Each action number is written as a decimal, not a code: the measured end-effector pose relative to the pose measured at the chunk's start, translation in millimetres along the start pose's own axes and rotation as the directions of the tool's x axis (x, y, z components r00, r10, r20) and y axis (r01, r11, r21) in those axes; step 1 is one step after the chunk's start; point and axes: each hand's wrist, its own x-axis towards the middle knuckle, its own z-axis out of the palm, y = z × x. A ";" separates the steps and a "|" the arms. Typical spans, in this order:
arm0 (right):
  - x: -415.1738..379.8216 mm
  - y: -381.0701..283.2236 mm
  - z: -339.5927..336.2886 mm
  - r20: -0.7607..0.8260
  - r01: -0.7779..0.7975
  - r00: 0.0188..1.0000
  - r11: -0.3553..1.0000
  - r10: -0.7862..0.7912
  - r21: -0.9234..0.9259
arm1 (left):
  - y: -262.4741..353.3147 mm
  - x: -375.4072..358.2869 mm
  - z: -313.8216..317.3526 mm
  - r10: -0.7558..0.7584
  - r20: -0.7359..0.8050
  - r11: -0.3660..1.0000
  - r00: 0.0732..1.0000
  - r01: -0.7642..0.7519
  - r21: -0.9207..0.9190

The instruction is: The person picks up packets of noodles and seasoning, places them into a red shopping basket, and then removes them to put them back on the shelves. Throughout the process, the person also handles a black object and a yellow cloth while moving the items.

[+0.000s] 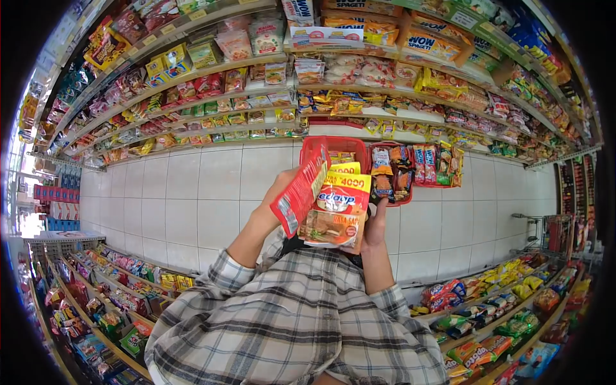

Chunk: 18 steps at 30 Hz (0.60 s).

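My left hand (280, 190) grips a red seasoning packet (300, 192), which is tilted with its printed back partly toward me. In my right hand (375, 229) are large yellow-topped seasoning packets (335, 215), held upright in front of my chest. Their front reads "Sedaap", "Rasa Sapi" and "400g", and a second one shows behind the first. The red packet overlaps the left edge of this bunch. Most of my right fingers are hidden behind the packets. Just beyond my hands, a red basket (334, 142) stands on the floor with yellow packs inside.
Another red basket (407, 201) holds several snack packs (382, 160), with more red packs (425, 162) in a container to its right. Stocked shelves (212, 106) curve along the far side. Lower shelves (500, 314) flank me on both sides. White tiles (212, 186) cover the aisle floor.
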 end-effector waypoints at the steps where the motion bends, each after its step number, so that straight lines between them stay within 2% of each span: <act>1: -3.8 2.4 -13.6 0.025 -0.021 0.999 1.000 0.021 0.007 | 37.7 23.1 -7.5 0.036 0.078 0.992 0.996 -0.046 0.119; 2: -11.2 2.2 -24.8 0.047 -0.049 0.998 0.999 0.049 0.013 | 70.2 37.5 -10.1 0.057 0.157 0.969 0.986 -0.093 0.231; 4: -24.3 -6.9 -39.2 0.082 -0.072 0.994 0.995 0.077 -0.065 | 89.6 41.2 3.2 0.008 0.158 0.958 0.987 -0.053 0.283; 6: -32.2 -17.6 -62.0 0.215 -0.061 0.972 0.987 0.093 -0.151 | 92.8 42.9 20.4 -0.013 0.164 0.930 0.986 -0.049 0.363; 7: -38.7 -25.8 -70.1 0.215 -0.080 0.970 0.985 0.112 -0.154 | 98.2 42.2 34.4 0.040 0.095 0.931 0.995 -0.071 0.357; 10: -50.4 -49.5 -93.0 0.195 -0.181 0.960 0.976 0.203 -0.122 | 129.9 46.6 56.5 -0.192 0.117 0.927 0.974 0.141 0.347; 12: -60.5 -69.6 -108.7 0.210 -0.183 0.955 0.974 0.209 -0.133 | 137.2 46.3 82.9 -0.307 0.040 0.923 0.951 0.288 0.256; 14: -69.6 -97.1 -119.5 0.193 -0.225 0.948 0.960 0.255 -0.164 | 141.2 46.2 114.8 -0.466 -0.014 0.878 0.885 0.464 0.118; 17: -82.3 -133.7 -112.4 0.081 -0.348 0.925 0.914 0.371 -0.208 | 102.5 30.4 168.1 -0.432 -0.214 0.902 0.876 0.421 -0.094; 18: -81.8 -136.9 -122.5 0.054 -0.371 0.920 0.905 0.389 -0.207 | 96.8 28.8 186.4 -0.473 -0.274 0.880 0.837 0.433 -0.195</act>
